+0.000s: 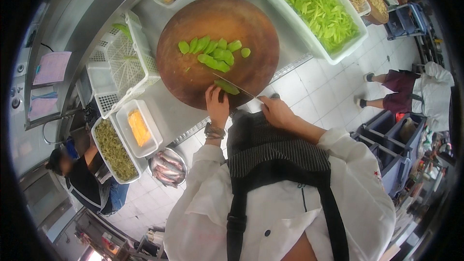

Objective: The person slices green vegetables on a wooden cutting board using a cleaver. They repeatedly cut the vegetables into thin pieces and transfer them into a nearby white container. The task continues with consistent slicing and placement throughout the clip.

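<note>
On a round wooden chopping block, my right hand grips a kitchen knife by the handle. The blade is seen nearly edge-on as a thin line and runs along a piece of green vegetable, possibly celtuce stem. My left hand holds that piece at its near side, fingertips bent against it. Farther up the block lie several slanted green slices, some overlapping. One small round slice sits apart at their right.
A white tub of green strips stands at the upper right. Left of the block are a white plastic basket, a tub with yellow food and a tub of chopped greens. A bowl of fish sits lower. Two people are nearby.
</note>
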Available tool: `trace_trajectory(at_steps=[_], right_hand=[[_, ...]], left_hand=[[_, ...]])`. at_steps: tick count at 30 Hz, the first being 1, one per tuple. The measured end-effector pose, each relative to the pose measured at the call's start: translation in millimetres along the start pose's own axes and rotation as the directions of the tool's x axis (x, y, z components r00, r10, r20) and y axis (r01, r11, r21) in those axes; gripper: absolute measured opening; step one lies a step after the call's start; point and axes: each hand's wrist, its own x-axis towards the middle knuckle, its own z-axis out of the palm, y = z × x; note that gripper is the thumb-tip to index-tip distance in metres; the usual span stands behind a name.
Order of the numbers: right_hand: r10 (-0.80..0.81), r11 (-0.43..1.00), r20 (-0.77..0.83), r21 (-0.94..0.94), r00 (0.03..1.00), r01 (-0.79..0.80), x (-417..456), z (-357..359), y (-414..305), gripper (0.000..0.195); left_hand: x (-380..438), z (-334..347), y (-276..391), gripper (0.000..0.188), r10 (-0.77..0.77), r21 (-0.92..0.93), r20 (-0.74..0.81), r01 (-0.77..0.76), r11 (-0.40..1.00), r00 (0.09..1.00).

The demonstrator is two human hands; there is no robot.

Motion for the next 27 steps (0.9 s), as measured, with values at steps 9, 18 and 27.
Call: trace_trajectory(at_steps=[9,18,27], right_hand=[[0.024,0.995,0.078,-0.103,0.997,-0.016,7.1,8.8,10.7,0.031],[0.057,0.994,0.086,-0.092,0.995,-0.049,7.7,7.0,4.0,0.034],[0.100,0.992,0.107,-0.089,0.989,-0.091,10.0,4.8,-3.6,0.033]], left_hand=[[-10.4,-1.6,7.8,0.042,0.260,0.001,0.007,-0.260,0.966,0.966],[-3.5,3.6,1.1,0.041,0.310,0.026,-0.042,-0.309,0.951,0.950],[-3.9,8.8,-12.5,0.037,0.253,-0.010,-0.089,-0.255,0.967,0.963]])
